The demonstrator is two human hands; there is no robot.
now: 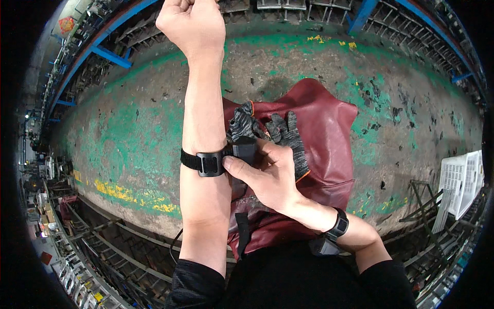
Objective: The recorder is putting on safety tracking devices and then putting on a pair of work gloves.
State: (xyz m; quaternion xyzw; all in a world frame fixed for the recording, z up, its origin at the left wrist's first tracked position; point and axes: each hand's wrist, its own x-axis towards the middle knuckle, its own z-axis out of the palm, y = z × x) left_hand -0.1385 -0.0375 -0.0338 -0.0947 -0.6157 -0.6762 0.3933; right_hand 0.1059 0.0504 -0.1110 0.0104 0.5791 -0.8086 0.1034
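My left arm stretches forward, its hand (191, 23) curled into a fist at the top edge, which cuts off part of the fingers. A black strap with a buckle (210, 165) circles that forearm, and a black box-like device (244, 151) sits at its inner side. My right hand (272, 177) grips the strap and device there, thumb beside the buckle and fingers partly hidden. Just beyond lie grey-black knit work gloves (288, 135) with orange cuff edging, on a dark red apron (329, 129) spread below me. A second black strap (338, 225) is round my right wrist.
The floor (139, 129) has worn green paint and yellow marks. Metal racks with blue beams (110, 56) run along the far side. More metal racking (118, 242) stands near me. White plastic crates (460, 183) are at the right.
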